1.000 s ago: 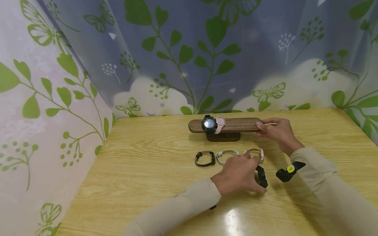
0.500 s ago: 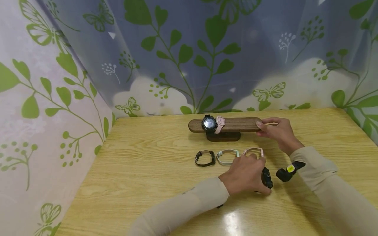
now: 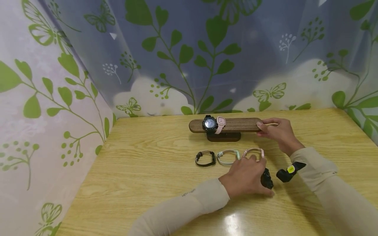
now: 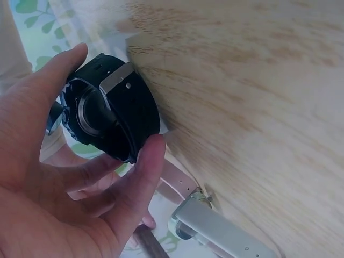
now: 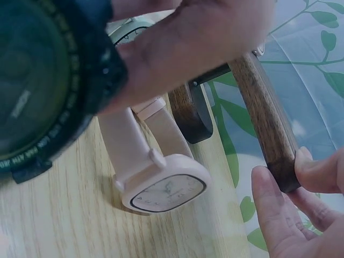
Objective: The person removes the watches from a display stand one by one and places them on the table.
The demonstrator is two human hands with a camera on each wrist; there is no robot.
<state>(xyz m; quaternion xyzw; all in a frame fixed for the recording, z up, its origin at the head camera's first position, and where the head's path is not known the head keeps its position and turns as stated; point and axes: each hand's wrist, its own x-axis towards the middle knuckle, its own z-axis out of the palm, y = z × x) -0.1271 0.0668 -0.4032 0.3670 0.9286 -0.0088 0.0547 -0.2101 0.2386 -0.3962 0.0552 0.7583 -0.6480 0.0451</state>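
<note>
My left hand point(image 3: 243, 175) holds a black wristwatch point(image 3: 267, 178) low over the table, between thumb and fingers. In the left wrist view, the wristwatch's buckled strap loop point(image 4: 145, 107) and case back are visible. My right hand point(image 3: 279, 132) pinches the right end of the dark wooden bar point(image 3: 242, 125) of a watch stand. On the bar's left part sit a black round watch point(image 3: 209, 123) and a pink square watch point(image 3: 220, 121), side by side. A pink watch point(image 5: 166, 188), partly hidden behind the left hand in the head view, stands beyond it on the table.
Left of that pink watch, a mint watch point(image 3: 226, 163) and a slim black watch point(image 3: 213, 158) stand in a row before the stand's base point(image 3: 223, 137). The wooden table point(image 3: 133, 170) meets a leaf-patterned curtain point(image 3: 177, 82) behind and at the left.
My left hand has shifted slightly right with the black wristwatch, and its thumb has spread a little lower. The right hand keeps its hold on the bar.
</note>
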